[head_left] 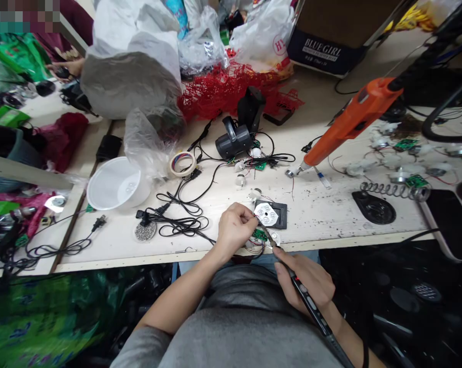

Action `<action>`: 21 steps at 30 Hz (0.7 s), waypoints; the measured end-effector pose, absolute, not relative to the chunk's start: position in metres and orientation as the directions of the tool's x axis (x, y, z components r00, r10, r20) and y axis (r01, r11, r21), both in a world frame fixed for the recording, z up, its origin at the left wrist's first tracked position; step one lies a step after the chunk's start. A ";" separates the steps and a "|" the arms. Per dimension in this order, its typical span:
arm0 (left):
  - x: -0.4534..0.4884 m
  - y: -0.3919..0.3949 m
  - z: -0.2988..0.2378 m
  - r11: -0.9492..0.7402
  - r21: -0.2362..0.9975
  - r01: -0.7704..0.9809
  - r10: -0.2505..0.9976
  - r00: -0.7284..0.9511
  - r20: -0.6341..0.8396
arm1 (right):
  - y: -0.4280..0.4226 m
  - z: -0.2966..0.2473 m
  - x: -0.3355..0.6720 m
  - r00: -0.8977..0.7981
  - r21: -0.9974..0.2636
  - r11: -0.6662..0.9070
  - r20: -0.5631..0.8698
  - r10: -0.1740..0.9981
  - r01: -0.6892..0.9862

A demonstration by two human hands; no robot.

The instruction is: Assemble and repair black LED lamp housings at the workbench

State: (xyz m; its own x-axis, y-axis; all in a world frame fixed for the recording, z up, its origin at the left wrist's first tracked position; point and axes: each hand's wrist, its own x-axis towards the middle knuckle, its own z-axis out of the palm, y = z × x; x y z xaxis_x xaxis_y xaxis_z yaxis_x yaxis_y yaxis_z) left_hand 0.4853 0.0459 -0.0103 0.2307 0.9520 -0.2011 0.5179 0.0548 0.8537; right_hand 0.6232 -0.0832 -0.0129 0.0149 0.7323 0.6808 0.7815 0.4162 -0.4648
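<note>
My left hand (234, 228) is closed in a pinch on thin wires beside a small green circuit board (259, 234) at the near table edge. My right hand (306, 278) grips a black soldering iron (305, 296) like a pen, its tip resting by the green board. Just behind the board lies a white octagonal LED plate (266, 213) on a black square holder (280, 213). A small white round part (275, 238) sits to the right of the board.
A white bowl (115, 185), tape roll (182, 163), tangled black cables (177, 214) and a black light fixture (234, 140) lie behind. An orange electric screwdriver (349, 120) hangs at right above several white parts. Plastic bags and red mesh crowd the back. Another person's hand (71, 66) shows far left.
</note>
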 end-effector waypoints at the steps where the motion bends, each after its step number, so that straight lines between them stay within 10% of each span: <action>1: 0.485 0.046 -0.010 0.057 0.855 0.516 0.952 0.230 -0.203 | -0.083 -0.011 0.623 0.008 -0.463 0.419 0.679 0.734 0.782; 21: 0.485 0.045 -0.008 0.017 0.851 0.525 0.960 0.231 -0.161 | -0.073 -0.004 0.621 -0.037 -0.454 0.426 0.650 0.759 0.783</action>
State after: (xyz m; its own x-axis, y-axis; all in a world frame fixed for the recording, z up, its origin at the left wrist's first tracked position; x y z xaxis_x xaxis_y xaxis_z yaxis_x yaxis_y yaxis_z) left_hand 0.4854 0.0453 -0.0080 0.2309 0.9595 -0.1614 0.5252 0.0167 0.8508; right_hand 0.6211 -0.0731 -0.0040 -0.0368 0.7594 0.6495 0.7828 0.4260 -0.4536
